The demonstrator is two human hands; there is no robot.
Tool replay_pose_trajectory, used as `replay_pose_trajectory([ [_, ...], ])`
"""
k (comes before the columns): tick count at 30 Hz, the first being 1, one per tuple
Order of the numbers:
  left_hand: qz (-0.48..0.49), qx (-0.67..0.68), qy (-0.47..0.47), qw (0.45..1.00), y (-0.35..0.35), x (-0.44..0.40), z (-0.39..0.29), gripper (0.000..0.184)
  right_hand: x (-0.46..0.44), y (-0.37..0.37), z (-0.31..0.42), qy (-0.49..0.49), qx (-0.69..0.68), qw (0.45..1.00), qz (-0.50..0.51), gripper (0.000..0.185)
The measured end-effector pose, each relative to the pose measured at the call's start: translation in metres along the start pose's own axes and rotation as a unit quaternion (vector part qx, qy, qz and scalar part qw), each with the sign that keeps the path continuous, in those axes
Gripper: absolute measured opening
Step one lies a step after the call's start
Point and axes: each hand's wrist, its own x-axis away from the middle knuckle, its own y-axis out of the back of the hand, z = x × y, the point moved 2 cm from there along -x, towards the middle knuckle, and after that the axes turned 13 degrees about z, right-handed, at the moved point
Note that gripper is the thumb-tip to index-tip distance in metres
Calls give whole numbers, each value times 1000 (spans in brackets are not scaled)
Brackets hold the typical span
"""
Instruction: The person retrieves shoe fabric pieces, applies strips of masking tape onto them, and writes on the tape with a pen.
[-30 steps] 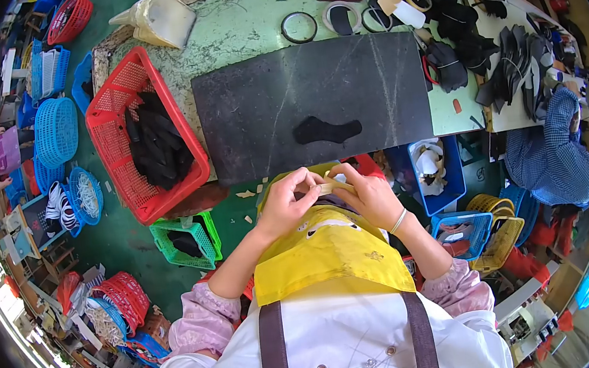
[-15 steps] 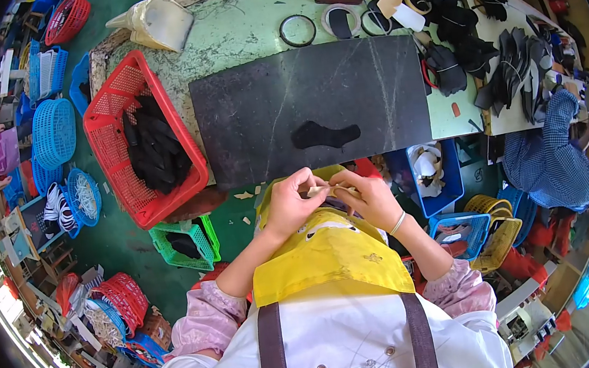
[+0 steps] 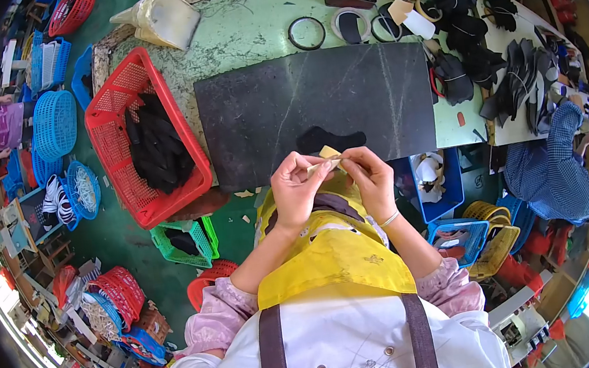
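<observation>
Tan piece (image 3: 329, 152): sitting between both hands, center of the frame, just past the yellow apron (image 3: 333, 270). Fingertips are hiding its middle and ends, so full outline isn't showing.
Pointing: visible tan flap is sticking up toward the top of the frame; paler part below is running roughly left-right between the fingertips. Overall long axis: can't tell, too much is covered.
Left hand (image 3: 298, 187): pinching the tan piece between thumb and fingers, coming in from lower left. Curled fingers are partly hiding each other.
Right hand (image 3: 373, 181): pinching the same piece from the right side, thumb and index meeting on it. Thin band (image 3: 390, 219) is circling the wrist.
Black cutout (image 3: 331, 138): lying on the dark mat (image 3: 243, 117), right beyond the hands, long axis running left-right. Black on black, so its edges are reading poorly; the tan piece is overlapping its lower edge in view.
Counter (image 3: 248, 29): carrying the mat, top center; rings (image 3: 306, 33) are lying behind the mat.
Red basket (image 3: 109, 118): standing left of the mat, holding a heap of black pieces (image 3: 160, 152). They're overlapping; count not readable.
Blue bin (image 3: 448, 195): sitting lower right of the mat, pale scraps inside, left part shadowed.
</observation>
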Motion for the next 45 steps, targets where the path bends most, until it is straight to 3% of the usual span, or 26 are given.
replay_pose_trajectory([
  [3, 2, -10, -28, 1000, 6, -5, -6, 24, -12, 7, 19, 56, 152, 986, 45, 12],
  [8, 22, -43, -64, 997, 18, -11, -1, 20, -30, 17, 25, 110, 264, 951, 115, 14],
  [13, 14, -51, -83, 995, 18, -14, -2, 20, -39, 23, 19, 25, 235, 960, 151, 14],
  [19, 0, -22, -21, 1000, 19, -19, -10, 22, -44, 27, 6, 29, 135, 977, 163, 11],
  [23, -37, -30, -99, 994, 11, -21, -12, 19, -49, 17, -5, -27, -85, 996, 14, 10],
  [25, -30, 5, -88, 996, 16, -25, -22, 18, -58, 78, -47, -66, -95, 977, -181, 10],
  [26, -28, 38, -87, 995, 21, -30, -30, 17, -63, 94, -42, -23, -49, 973, -224, 13],
  [28, -21, 101, -65, 993, 29, -27, -38, 15, -83, 105, -32, 50, 96, 980, -165, 18],
  [30, -8, 116, -50, 992, 22, -32, -26, 15, -116, 108, -33, 148, 433, 876, -152, 26],
  [33, 10, 160, -7, 987, 13, -33, -2, 14, -141, 120, -58, 97, 489, 862, -92, 31],
  [35, 8, 150, -4, 989, 16, -34, 2, 14, -126, 110, -32, 209, 610, 734, -215, 28],
  [36, 8, 144, -1, 989, 16, -35, 5, 14, -112, 104, -31, 207, 610, 734, -212, 28],
  [37, 9, 139, 2, 990, 16, -36, 8, 14, -96, 98, -35, 116, 411, 894, -136, 24],
  [38, 11, 134, 5, 991, 15, -36, 12, 15, -80, 88, -39, 16, 178, 982, -52, 21],
  [40, 20, 120, 20, 992, 16, -33, 26, 15, -51, 54, -33, -96, -87, 989, 70, 16],
  [41, 29, 104, 32, 994, 17, -30, 36, 15, -39, 42, -35, -88, -21, 992, 92, 13],
  [44, 44, 71, 64, 994, 24, -22, 61, 15, -18, 30, -62, -109, -54, 988, 98, 11],
  [45, 41, -55, 44, 997, 28, -22, 65, 15, -15, 30, -70, -113, -34, 989, 86, 11],
])
